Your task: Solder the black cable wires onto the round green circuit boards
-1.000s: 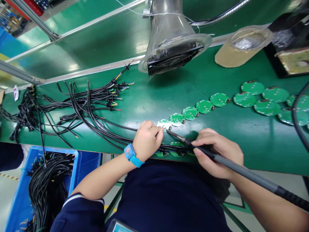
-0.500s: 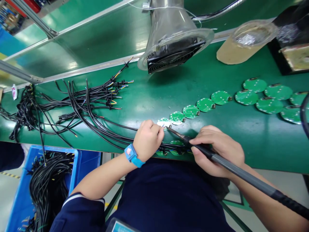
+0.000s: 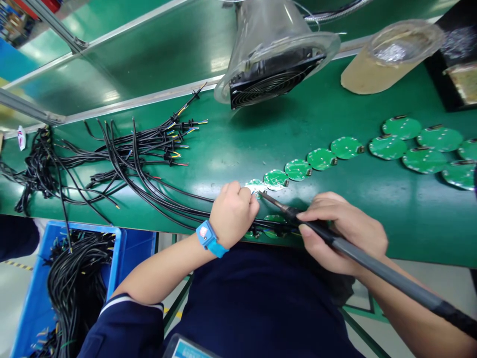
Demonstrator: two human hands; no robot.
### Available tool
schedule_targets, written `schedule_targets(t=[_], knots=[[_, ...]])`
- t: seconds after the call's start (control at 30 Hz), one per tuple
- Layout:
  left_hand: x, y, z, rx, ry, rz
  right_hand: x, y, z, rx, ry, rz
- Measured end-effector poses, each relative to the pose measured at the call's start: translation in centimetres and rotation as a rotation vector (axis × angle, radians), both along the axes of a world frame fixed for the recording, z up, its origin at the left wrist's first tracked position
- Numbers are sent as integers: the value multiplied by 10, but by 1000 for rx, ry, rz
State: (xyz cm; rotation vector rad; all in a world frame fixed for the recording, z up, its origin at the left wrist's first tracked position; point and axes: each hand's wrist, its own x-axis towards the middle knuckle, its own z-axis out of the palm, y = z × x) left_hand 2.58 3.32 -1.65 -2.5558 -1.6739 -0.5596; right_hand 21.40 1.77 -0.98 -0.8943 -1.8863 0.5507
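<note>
My left hand (image 3: 235,211), with a blue band at its wrist, is closed at the near edge of a round green circuit board (image 3: 255,185). A black cable (image 3: 197,195) runs from the left into this fist; its end is hidden by the fingers. My right hand (image 3: 345,231) grips a soldering iron (image 3: 357,254) like a pen. The iron's tip meets or nearly meets the board's edge beside my left fingertips. Under my hands, more black cables (image 3: 179,208) stretch across to another green board (image 3: 275,226) near the table's front edge.
Several green boards (image 3: 322,159) form a diagonal row to the right, with more clustered (image 3: 425,160) beyond. A fan in a clear hood (image 3: 278,87) hangs behind. A beige cup (image 3: 368,69) stands back right. Cable bundles (image 3: 145,144) lie left; a blue bin (image 3: 118,258) holds others.
The view has shifted a little, and both hands sit slightly farther right in it. The soldering iron's tip stays at the same board, and both grips are unchanged.
</note>
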Motion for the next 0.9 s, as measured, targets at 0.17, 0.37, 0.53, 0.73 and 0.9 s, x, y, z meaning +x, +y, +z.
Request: schedule_targets(t=[0.17, 0.37, 0.53, 0.73, 0.9], knots=[[-5, 1, 5, -105, -20, -14, 20, 9, -1, -160, 66, -45], [-34, 11, 19, -303, -173, -162, 25, 37, -8, -524, 94, 48], [-34, 7, 22, -321, 48, -15, 22, 52, -10, -602, 79, 66], [-34, 14, 21, -351, -33, -46, 21, 47, -6, -575, 13, 95], [-38, 22, 21, -302, -75, -127, 15, 55, -8, -614, 29, 167]])
